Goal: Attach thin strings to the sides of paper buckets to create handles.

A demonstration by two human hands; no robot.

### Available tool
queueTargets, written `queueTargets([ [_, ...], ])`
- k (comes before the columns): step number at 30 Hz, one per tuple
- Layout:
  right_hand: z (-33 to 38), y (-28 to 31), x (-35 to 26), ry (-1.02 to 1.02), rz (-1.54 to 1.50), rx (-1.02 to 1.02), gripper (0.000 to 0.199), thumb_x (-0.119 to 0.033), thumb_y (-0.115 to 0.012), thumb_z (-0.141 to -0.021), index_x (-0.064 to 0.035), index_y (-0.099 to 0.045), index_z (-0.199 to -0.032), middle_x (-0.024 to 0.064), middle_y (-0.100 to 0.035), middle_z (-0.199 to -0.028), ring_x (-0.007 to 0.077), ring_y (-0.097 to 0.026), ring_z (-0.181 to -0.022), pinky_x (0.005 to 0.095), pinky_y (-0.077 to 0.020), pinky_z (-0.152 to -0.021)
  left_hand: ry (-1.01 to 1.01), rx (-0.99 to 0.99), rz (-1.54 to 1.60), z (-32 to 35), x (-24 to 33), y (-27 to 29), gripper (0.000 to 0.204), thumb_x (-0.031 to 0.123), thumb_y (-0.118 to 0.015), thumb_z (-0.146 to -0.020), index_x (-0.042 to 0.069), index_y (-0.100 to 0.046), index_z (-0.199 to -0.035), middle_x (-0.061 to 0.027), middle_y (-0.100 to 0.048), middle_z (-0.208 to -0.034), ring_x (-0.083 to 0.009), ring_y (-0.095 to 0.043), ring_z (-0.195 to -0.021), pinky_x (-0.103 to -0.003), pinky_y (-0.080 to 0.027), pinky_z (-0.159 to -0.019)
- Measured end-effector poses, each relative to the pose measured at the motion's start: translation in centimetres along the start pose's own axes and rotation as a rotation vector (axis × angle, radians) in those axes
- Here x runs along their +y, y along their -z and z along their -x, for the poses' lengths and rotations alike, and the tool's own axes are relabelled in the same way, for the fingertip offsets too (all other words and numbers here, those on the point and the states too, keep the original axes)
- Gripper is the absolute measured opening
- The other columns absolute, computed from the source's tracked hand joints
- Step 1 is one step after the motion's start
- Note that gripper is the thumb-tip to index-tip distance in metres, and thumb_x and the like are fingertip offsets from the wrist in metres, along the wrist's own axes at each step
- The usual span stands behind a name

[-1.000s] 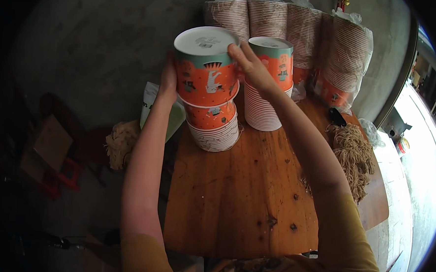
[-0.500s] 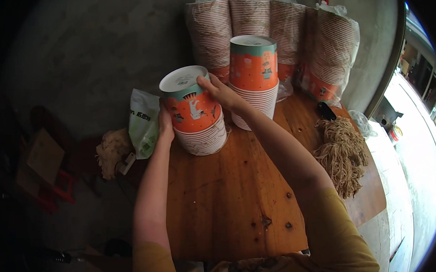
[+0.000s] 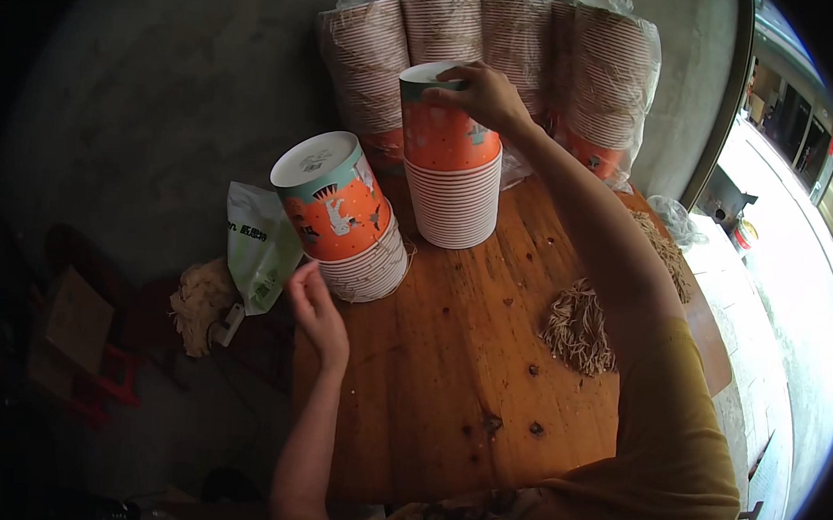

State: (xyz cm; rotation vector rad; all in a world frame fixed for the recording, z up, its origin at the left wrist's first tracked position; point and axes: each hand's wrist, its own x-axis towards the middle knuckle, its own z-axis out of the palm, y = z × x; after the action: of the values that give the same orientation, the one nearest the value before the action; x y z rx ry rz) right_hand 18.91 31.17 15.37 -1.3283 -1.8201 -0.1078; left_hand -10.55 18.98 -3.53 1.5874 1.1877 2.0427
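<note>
Head view, looking down on a brown wooden table [image 3: 438, 384] with dark knots in its grain. Two stacks of nested, upturned paper-like tubs stand toward its far side: the left stack [image 3: 339, 218] at the table's left edge, the right stack [image 3: 453, 201] just beside it, slightly farther off.

The person's right hand [image 3: 486, 99] reaches over the right stack, fingers bent across the white base of the top tub, thumb against its near side, gripping it. The left hand [image 3: 321, 323] is just nearer than the left stack, holding nothing, its fingers loosely curved and apart from the thumb; whether a fingertip touches the rims cannot be told.

Both top tubs are smooth and tapered, orange with a green band and small printed figures; below, white rims form close ridges. Thin tan strands cling to the left stack's lower rims. Bases face up, mouths down. The right stack's long axis is nearly upright; the left stack's appears to lean left.

At the right lies a shaggy bundle of tan twine [image 3: 578, 330]. Taller stacks in crinkled clear plastic [image 3: 447, 36] line the far side.
</note>
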Motion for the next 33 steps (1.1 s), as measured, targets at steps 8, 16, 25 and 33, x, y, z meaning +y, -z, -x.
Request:
queueTargets([
  [8, -1.0, 5.8, -2.1, 0.133, -0.212, 0.238, 0.049, -0.049, -0.071, -0.076, -0.0120, -0.068, -0.107, 0.0111, -0.060, -0.110, 0.0224, -0.063, -0.096, 0.0337, -0.0508, -0.081, 0.081, -0.370, 0.210, -1.2, 5.5, -6.3, 0.020, 0.010, -0.045, -0.098, 0.002, -0.055, -0.112, -0.0084, -0.056, -0.114, -0.0168, -0.054, -0.105, -0.029, -0.042, -0.088],
  [16, 9.1, 11.9, -3.6, 0.186, -0.678, 0.315, 0.040, -0.030, -0.066, -0.085, -0.0054, -0.060, -0.116, 0.0048, -0.060, -0.108, 0.0131, -0.058, -0.096, 0.0281, -0.0477, -0.082, 0.199, -0.546, 0.833, -4.2, 15.5, -11.3, 0.038, 0.024, -0.043, -0.099, 0.001, -0.044, -0.129, -0.0099, -0.053, -0.123, -0.0180, -0.052, -0.112, -0.032, -0.041, -0.098],
  [25, 25.9, 8.5, -0.3, -0.045, -1.032, -0.074, 0.046, -0.024, -0.062, -0.089, -0.0131, -0.046, -0.131, 0.0031, -0.053, -0.121, 0.0117, -0.053, -0.103, 0.0278, -0.0478, -0.080, 0.680, -0.361, 0.929, 2.4, 17.5, -8.0, 0.034, 0.013, -0.053, -0.092, 0.003, -0.049, -0.124, -0.0119, -0.055, -0.124, -0.0210, -0.053, -0.115, -0.038, -0.041, -0.100],
  [33, 32.7, 10.5, 6.2, 0.117, 0.053, -0.323, 0.018, -0.011, -0.064, -0.077, -0.0098, -0.063, -0.095, 0.0048, -0.059, -0.091, 0.0252, -0.055, -0.088, 0.0365, -0.0486, -0.080, 0.353, -0.621, 0.183, 4.8, 17.2, -3.7, 0.016, 0.017, -0.052, -0.095, 0.002, -0.053, -0.103, -0.0048, -0.060, -0.097, -0.0074, -0.056, -0.085, -0.025, -0.046, -0.078],
])
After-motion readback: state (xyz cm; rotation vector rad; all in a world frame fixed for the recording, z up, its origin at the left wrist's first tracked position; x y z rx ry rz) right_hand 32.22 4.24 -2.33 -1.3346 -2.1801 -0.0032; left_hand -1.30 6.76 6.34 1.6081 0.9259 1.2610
